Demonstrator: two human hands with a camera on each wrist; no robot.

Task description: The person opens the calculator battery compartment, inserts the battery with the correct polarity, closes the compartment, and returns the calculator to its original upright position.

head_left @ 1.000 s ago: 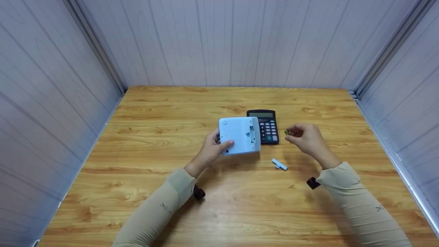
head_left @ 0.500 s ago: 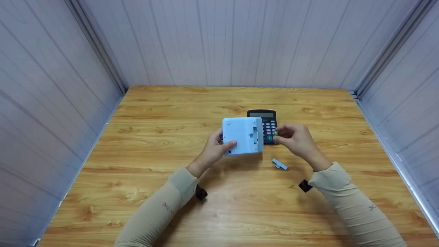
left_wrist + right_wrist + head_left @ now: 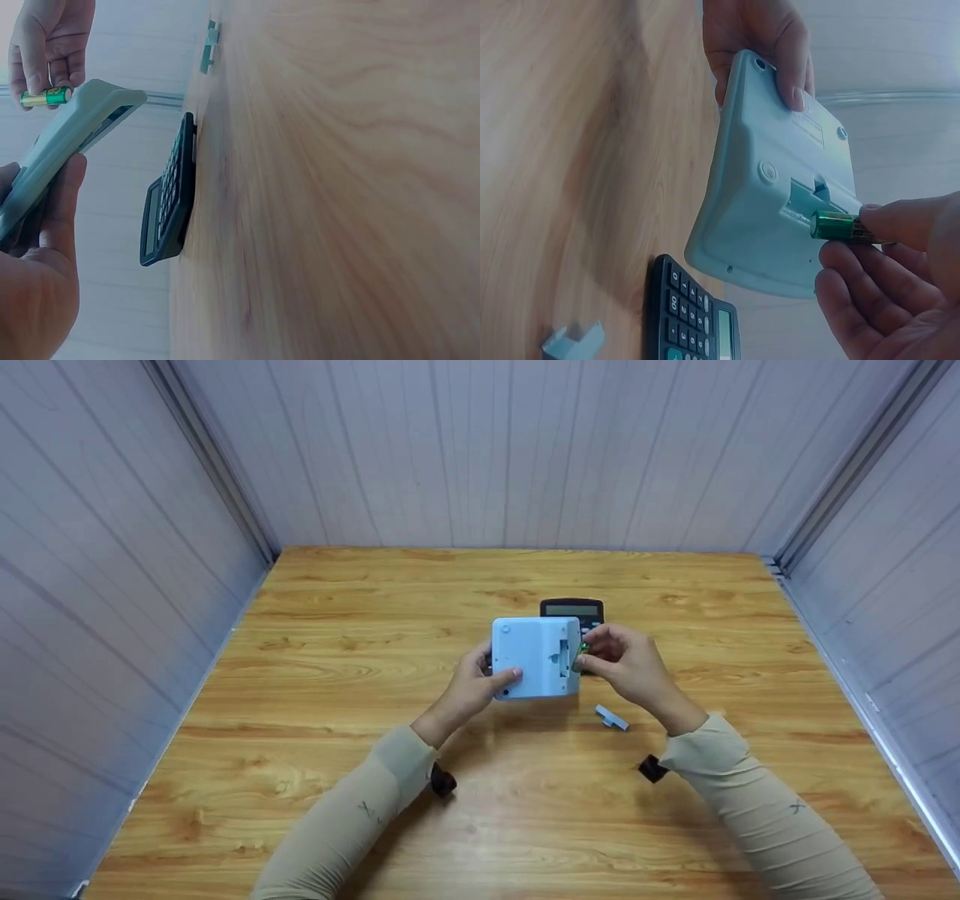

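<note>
My left hand point(image 3: 469, 688) grips a light-blue plastic device point(image 3: 529, 656), shaped like a desk calculator, thumb across its back. The back faces up and toward the right hand, with an uncovered battery compartment point(image 3: 564, 658) near one edge. Between thumb and fingers, my right hand point(image 3: 628, 664) pinches a green and gold battery point(image 3: 836, 226). In the right wrist view the battery is close to the compartment opening; whether it touches the device I cannot tell. A small light-blue battery cover point(image 3: 611, 718) lies on the table below the right hand. The device's keys are hidden.
Behind the device and right hand, a black calculator point(image 3: 571, 610) lies face up on the wooden table point(image 3: 360, 660), partly covered from the head view. Pale panel walls point(image 3: 480, 457) stand at the back and both sides.
My right hand has moved left with the battery, from beside the black calculator to the device's compartment edge. The left hand has shifted the device slightly right.
</note>
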